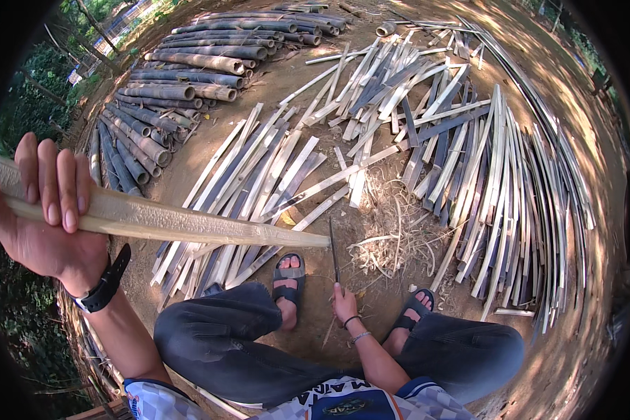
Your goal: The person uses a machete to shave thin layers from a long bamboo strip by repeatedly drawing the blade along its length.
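My left hand (pixel 63 238), raised at the far left, is closed around a long pale split bamboo strip (pixel 168 215). The strip slants across in front of me, its far tip over the ground between my feet. Low in the middle, my right hand (pixel 344 305) grips a knife (pixel 335 255) by its handle, which the fingers mostly hide. Its thin dark blade points away from me, at the tip of the strip; whether the two touch, I cannot tell.
Split bamboo strips lie in heaps ahead (pixel 252 168) and at the right (pixel 497 203). Curly shavings (pixel 395 238) cover the ground beyond my sandalled feet. Whole bamboo poles (pixel 196 63) are stacked at the far left. Greenery borders the left side.
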`<state>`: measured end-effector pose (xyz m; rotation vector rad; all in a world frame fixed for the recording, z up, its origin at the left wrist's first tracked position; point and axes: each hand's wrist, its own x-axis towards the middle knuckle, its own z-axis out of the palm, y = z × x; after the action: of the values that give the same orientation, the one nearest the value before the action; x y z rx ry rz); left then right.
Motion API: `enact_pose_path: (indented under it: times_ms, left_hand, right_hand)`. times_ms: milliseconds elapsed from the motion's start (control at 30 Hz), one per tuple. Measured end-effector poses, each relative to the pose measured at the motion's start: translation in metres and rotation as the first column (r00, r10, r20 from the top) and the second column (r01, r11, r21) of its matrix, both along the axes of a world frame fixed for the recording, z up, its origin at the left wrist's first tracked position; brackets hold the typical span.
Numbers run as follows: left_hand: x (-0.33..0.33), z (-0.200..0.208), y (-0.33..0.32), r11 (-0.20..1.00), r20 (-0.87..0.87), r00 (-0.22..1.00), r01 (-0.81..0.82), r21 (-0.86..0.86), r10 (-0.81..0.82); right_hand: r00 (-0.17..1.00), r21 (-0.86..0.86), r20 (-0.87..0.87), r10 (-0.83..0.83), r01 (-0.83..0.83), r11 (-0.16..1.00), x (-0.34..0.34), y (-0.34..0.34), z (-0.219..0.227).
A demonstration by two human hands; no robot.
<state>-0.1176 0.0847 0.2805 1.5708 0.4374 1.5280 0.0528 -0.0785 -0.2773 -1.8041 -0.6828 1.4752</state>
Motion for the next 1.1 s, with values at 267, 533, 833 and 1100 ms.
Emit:
enact_pose_path:
  times_ms: [267,533,833,1100]
  left_hand:
    - [0.057,0.011,0.066,0.967,-0.014,0.969,-0.247,-0.057,0.247]
    - [0.103,0.001,0.172,0.821,0.006,0.821,-0.571,-0.029,0.571]
    - [0.125,-0.001,0.228,0.585,-0.2,0.576,-0.811,-0.012,0.793]
    - [0.119,-0.002,0.219,0.354,-0.275,0.368,-0.93,-0.101,0.888]
  right_hand:
    - [0.989,-0.096,-0.13,-0.073,0.06,0.994,0.012,-0.006,0.013]
    - [0.962,-0.073,-0.231,-0.145,0.131,0.989,0.023,-0.007,0.01]
    - [0.931,-0.077,-0.285,-0.227,0.214,0.974,0.041,-0.007,0.019]
    - [0.942,-0.126,-0.233,-0.243,0.218,0.968,0.04,-0.011,0.011]
